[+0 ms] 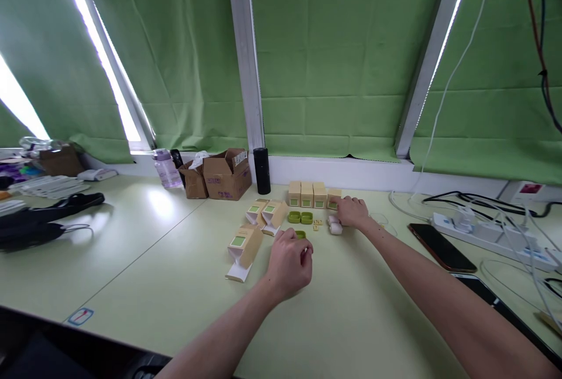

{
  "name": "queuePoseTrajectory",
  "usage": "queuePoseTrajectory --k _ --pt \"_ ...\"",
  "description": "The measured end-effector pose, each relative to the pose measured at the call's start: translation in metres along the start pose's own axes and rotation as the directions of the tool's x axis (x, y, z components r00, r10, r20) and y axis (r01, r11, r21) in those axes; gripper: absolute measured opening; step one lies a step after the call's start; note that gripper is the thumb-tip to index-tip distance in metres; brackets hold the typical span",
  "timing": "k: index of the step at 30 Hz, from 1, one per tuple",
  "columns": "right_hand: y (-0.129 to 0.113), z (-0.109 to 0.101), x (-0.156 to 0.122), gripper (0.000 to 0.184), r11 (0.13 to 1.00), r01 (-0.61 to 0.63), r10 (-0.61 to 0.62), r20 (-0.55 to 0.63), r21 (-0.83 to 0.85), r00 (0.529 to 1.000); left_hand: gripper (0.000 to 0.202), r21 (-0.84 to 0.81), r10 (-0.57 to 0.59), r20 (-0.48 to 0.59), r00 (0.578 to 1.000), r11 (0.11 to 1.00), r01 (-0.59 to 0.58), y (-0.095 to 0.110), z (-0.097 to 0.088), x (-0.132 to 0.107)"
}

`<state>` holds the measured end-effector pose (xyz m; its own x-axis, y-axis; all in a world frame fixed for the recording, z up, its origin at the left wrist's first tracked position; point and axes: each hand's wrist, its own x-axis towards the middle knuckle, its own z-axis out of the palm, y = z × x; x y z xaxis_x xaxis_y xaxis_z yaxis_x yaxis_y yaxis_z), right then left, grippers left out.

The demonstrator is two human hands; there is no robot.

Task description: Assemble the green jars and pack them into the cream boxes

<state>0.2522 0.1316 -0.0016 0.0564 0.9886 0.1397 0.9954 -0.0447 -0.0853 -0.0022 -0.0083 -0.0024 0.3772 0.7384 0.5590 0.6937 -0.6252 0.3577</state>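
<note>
Beige open box (251, 239): long axis slanted, flap (238, 273) toward wearer; hands (290, 259) curled, grip unclear.

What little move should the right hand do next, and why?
Maybe the right hand could ease away from the end box, because that box already stands in the back row with three other boxes, while the boxes with open flaps sit apart, nearer the left hand.
</note>
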Motion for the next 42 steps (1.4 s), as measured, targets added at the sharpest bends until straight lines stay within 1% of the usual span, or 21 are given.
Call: queuePoseTrajectory --k 3,8,11,16,21,26,28,31,34,36,39,42 --pt "-0.001 0.002 0.007 0.051 1.000 0.006 -0.007 0.017 0.010 1.000 0.019 -0.003 -0.002 0.004 1.000 1.000 0.002 0.000 0.000 0.000" --pt "-0.001 0.006 0.017 0.042 0.999 -0.037 0.037 0.020 0.014 0.999 0.019 -0.004 0.001 0.001 1.000 1.000 -0.001 0.000 0.000 0.000" --pt "-0.001 0.008 0.021 0.041 0.998 -0.056 0.056 0.012 0.016 0.998 0.019 0.000 -0.007 0.002 1.000 1.000 0.007 0.001 0.000 -0.001" --pt "-0.003 0.009 0.027 0.038 0.998 -0.050 0.049 0.014 0.030 0.999 0.017 0.002 -0.002 0.010 1.000 1.000 0.002 0.000 0.002 -0.001" --pt "-0.008 0.009 0.029 0.038 0.998 -0.048 0.048 0.013 0.045 0.999 0.017 0.008 -0.001 0.014 1.000 1.000 0.001 0.000 0.002 -0.001" --pt "-0.010 0.006 0.023 0.039 0.997 -0.049 0.049 0.003 0.066 0.999 0.018 0.011 0.021 0.016 1.000 1.000 -0.021 0.001 0.002 -0.002" --pt "-0.010 0.002 0.018 0.040 0.996 -0.051 0.052 -0.019 0.079 0.998 0.018 0.009 0.022 0.022 1.000 1.000 -0.022 0.000 0.003 -0.001" --pt "-0.011 -0.004 0.005 0.045 0.993 -0.050 0.059 -0.085 0.103 0.995 0.017 0.020 0.005 0.019 1.000 1.000 -0.006 -0.002 0.003 -0.001" --pt "-0.015 -0.011 -0.015 0.048 0.989 -0.051 0.072 -0.155 0.137 0.985 0.018 0.049 -0.024 0.001 1.000 0.999 0.024 -0.006 0.003 0.001" --pt "-0.019 -0.015 -0.032 0.046 0.986 -0.034 0.065 -0.190 0.163 0.980 0.019 0.082 -0.048 -0.011 0.999 0.995 0.048 -0.009 0.002 0.002" --pt "-0.029 -0.018 -0.064 0.036 0.979 0.012 0.026 -0.185 0.202 0.982 0.019 0.119 -0.086 -0.035 0.996 0.989 0.090 -0.015 0.000 0.006" --pt "-0.042 -0.015 -0.098 0.029 0.969 0.055 -0.028 -0.115 0.240 0.993 0.019 0.131 -0.133 -0.060 0.989 0.981 0.140 -0.019 -0.003 0.009"
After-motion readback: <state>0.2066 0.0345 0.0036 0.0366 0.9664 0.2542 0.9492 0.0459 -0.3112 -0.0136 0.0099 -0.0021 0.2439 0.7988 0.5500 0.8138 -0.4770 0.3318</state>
